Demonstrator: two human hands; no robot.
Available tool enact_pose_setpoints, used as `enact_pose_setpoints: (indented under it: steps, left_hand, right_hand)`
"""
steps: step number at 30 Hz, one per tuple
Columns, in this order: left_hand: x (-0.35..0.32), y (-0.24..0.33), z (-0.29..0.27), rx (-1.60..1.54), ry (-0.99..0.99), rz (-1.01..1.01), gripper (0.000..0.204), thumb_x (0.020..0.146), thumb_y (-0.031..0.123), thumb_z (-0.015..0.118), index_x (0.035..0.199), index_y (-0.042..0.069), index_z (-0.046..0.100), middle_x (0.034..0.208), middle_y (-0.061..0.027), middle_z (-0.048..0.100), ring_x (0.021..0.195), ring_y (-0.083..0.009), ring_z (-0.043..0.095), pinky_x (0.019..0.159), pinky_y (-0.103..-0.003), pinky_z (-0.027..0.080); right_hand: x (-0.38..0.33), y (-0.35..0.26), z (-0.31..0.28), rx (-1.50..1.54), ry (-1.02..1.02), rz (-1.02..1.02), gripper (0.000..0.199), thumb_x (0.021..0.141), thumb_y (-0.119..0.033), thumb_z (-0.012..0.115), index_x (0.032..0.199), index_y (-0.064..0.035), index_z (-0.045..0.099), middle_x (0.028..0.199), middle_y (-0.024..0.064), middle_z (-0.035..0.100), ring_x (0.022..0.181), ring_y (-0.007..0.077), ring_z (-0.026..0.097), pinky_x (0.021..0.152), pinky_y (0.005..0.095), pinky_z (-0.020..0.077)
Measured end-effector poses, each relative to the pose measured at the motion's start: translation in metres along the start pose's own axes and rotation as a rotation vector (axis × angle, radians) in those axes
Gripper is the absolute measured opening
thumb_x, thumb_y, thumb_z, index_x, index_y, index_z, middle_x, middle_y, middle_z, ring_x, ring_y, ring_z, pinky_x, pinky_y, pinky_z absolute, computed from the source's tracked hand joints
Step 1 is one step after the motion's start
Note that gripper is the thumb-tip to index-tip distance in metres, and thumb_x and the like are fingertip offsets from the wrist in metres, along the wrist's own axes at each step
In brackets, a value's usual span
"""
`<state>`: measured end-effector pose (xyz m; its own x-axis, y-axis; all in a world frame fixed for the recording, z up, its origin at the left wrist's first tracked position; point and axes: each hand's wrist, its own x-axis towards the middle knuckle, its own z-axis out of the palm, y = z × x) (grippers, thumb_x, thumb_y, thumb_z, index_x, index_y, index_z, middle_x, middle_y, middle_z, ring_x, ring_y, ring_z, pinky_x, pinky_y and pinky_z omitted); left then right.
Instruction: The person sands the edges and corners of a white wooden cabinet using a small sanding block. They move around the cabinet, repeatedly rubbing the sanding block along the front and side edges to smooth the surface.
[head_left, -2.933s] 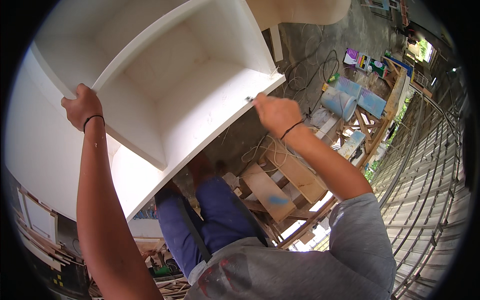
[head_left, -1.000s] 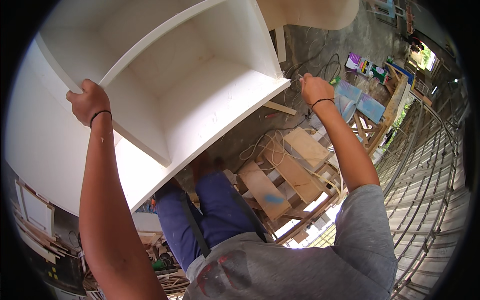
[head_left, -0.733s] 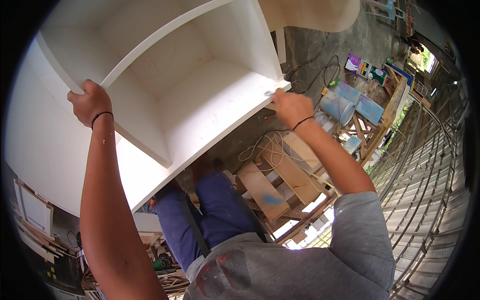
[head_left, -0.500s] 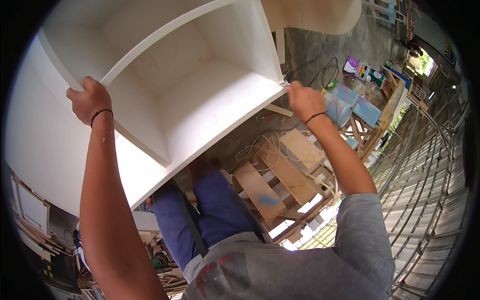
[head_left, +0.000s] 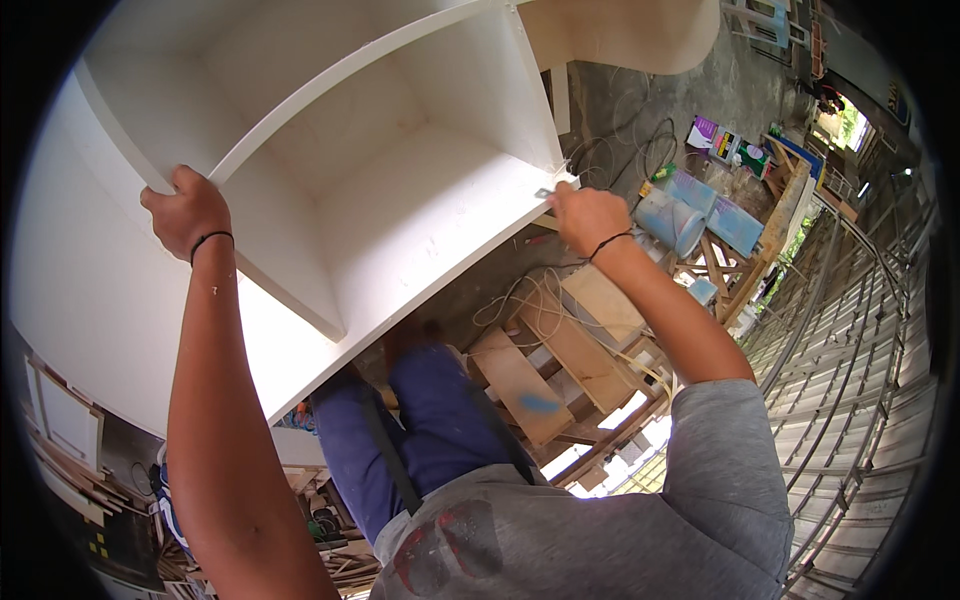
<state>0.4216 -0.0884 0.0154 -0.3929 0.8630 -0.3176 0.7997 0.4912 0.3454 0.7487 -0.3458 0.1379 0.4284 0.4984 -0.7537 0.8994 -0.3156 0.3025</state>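
Note:
A large white cabinet (head_left: 385, 210) with open compartments fills the upper left. My left hand (head_left: 190, 215) is closed round the front edge of its divider, where two panels meet. At the cabinet's right front corner, my right hand (head_left: 592, 216) is closed on a small flat-bladed tool (head_left: 544, 193), probably a scraper. Its greyish tip lies at the front edge of the panel; the handle is hidden in my fingers. Whitish crumbs or filler (head_left: 563, 171) cling to the corner just beyond the blade.
Wooden boards (head_left: 520, 385) and a loose pale cable (head_left: 545, 300) lie below the cabinet on the right. Farther right stand a blue-white bucket (head_left: 668, 222), blue containers (head_left: 735, 225) and several tins (head_left: 715, 135). A curved pale panel (head_left: 620, 35) juts out at the top.
My right hand has moved slightly left and down along the cabinet's corner, and the blade now shows over the edge. My left hand keeps its grip, shifted slightly in view with the cabinet.

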Motion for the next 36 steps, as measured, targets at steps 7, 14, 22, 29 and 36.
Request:
enact_pose_setpoints:
  steps: [7,14,22,29,36]
  left_hand:
    - [0.001,-0.004,0.007,0.033,0.038,0.003,0.060,0.082,0.035,0.045,0.126,-0.006,0.046,0.101,-0.0225,0.067,0.096,-0.0376,0.064,0.087,-0.043,0.049]
    - [0.000,-0.002,0.002,0.025,0.007,-0.001,0.059,0.083,0.033,0.043,0.126,-0.006,0.045,0.098,-0.0215,0.068,0.094,-0.0368,0.065,0.085,-0.042,0.050]
    - [-0.002,0.000,0.003,0.035,0.015,-0.006,0.059,0.084,0.034,0.043,0.126,-0.007,0.045,0.097,-0.0214,0.068,0.093,-0.0367,0.065,0.083,-0.042,0.050]
    - [-0.002,-0.001,0.000,0.013,0.006,-0.006,0.060,0.084,0.034,0.043,0.127,-0.008,0.044,0.095,-0.0214,0.068,0.093,-0.0371,0.065,0.083,-0.042,0.050]
    - [-0.006,0.000,0.001,0.058,0.016,-0.018,0.061,0.084,0.034,0.043,0.128,-0.007,0.044,0.097,-0.0223,0.068,0.095,-0.0374,0.065,0.085,-0.042,0.050]
  right_hand:
    - [0.007,0.005,-0.010,-0.005,-0.047,0.034,0.029,0.096,-0.031,0.044,0.097,-0.0056,0.059,0.082,0.0200,0.068,0.079,0.0388,0.067,0.068,0.0499,0.0516]
    - [0.017,0.032,-0.011,-0.012,-0.049,0.122,0.031,0.097,-0.032,0.042,0.099,-0.0050,0.058,0.085,0.0205,0.068,0.083,0.0391,0.066,0.072,0.0502,0.0514]
    - [0.021,0.057,0.012,-0.010,0.058,0.114,0.030,0.097,-0.034,0.044,0.096,-0.0058,0.055,0.075,0.0226,0.066,0.073,0.0425,0.064,0.065,0.0528,0.0495]
    - [-0.004,-0.009,0.001,0.047,-0.053,-0.057,0.030,0.097,-0.034,0.043,0.093,-0.0073,0.055,0.079,0.0200,0.068,0.077,0.0387,0.067,0.065,0.0512,0.0510]
    - [0.005,0.041,0.002,0.011,-0.011,0.066,0.030,0.097,-0.034,0.042,0.096,-0.0071,0.055,0.080,0.0204,0.068,0.077,0.0403,0.066,0.066,0.0514,0.0508]
